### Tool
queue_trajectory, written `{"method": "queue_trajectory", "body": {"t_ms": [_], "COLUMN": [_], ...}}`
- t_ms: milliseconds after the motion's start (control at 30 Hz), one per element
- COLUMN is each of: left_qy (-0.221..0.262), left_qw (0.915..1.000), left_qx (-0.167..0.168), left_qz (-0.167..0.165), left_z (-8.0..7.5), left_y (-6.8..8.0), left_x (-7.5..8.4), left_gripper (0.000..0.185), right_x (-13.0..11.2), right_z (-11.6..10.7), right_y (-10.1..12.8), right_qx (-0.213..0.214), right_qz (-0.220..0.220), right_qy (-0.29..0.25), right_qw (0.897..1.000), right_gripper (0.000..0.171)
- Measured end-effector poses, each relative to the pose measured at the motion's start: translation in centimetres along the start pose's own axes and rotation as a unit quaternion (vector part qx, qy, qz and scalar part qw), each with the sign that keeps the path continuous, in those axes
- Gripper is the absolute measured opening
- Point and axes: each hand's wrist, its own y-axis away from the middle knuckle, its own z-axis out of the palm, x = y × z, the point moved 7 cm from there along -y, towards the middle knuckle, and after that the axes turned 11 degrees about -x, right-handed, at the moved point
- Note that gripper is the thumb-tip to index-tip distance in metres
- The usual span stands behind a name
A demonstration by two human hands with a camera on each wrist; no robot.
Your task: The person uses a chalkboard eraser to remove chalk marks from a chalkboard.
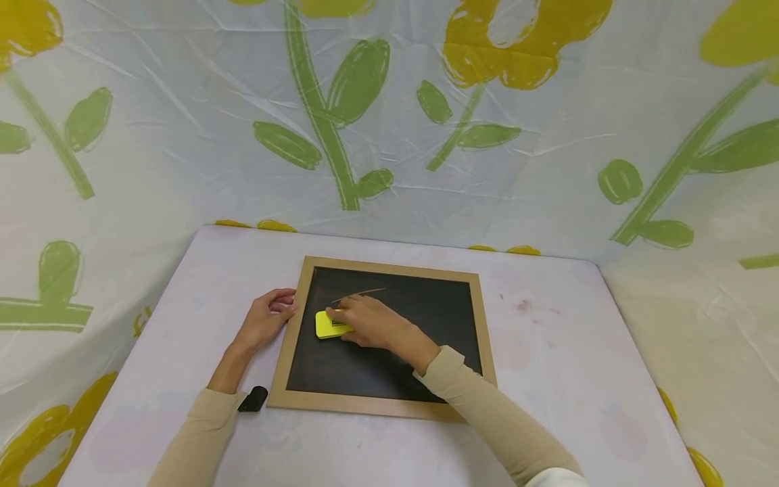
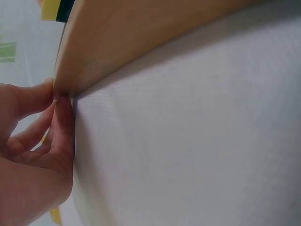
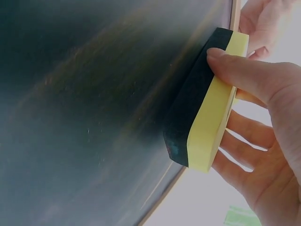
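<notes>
A wood-framed chalkboard (image 1: 389, 379) lies flat on the table, with a faint chalk streak (image 1: 359, 294) near its top. My right hand (image 1: 371, 325) grips a yellow eraser (image 1: 328, 326) with a black felt face (image 3: 188, 113) and presses it on the board's upper left. In the right wrist view, the thumb (image 3: 244, 70) lies over the eraser's top edge and the fingers (image 3: 244, 136) wrap below. My left hand (image 1: 268, 316) sits at the board's left side. Its thumb and curled forefinger (image 2: 59, 101) meet at the frame's outer edge (image 2: 117, 42).
A small black object (image 1: 253, 399) lies on the pale table (image 1: 548, 352) beside my left forearm, just off the frame's lower left corner. Flower-printed sheeting (image 1: 389, 135) walls the table at the back and both sides.
</notes>
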Motion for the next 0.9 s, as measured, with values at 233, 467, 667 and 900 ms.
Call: {"method": "queue_trajectory", "body": {"t_ms": [233, 467, 667, 900], "left_qy": [-0.009, -0.002, -0.004, -0.004], "left_qw": [0.9999, 0.9999, 0.9998, 0.9999], "left_qx": [-0.005, 0.0, 0.0, -0.002], "left_qz": [0.0, 0.015, 0.017, 0.017], "left_z": [0.2, 0.0, 0.0, -0.1], "left_y": [-0.2, -0.2, -0.1, -0.1], "left_x": [-0.2, -0.2, 0.0, 0.0], "left_gripper": [0.042, 0.04, 0.04, 0.039], "right_x": [0.7, 1.9, 3.0, 4.4], "right_z": [0.3, 0.4, 0.6, 0.9], "right_y": [0.5, 1.6, 2.7, 3.7], "right_qx": [-0.005, 0.002, -0.001, -0.003], "right_qz": [0.007, 0.011, 0.016, 0.033], "right_qy": [0.009, 0.013, 0.01, -0.013], "right_qw": [1.0, 1.0, 1.0, 0.999], "right_gripper": [0.056, 0.057, 0.057, 0.058]}}
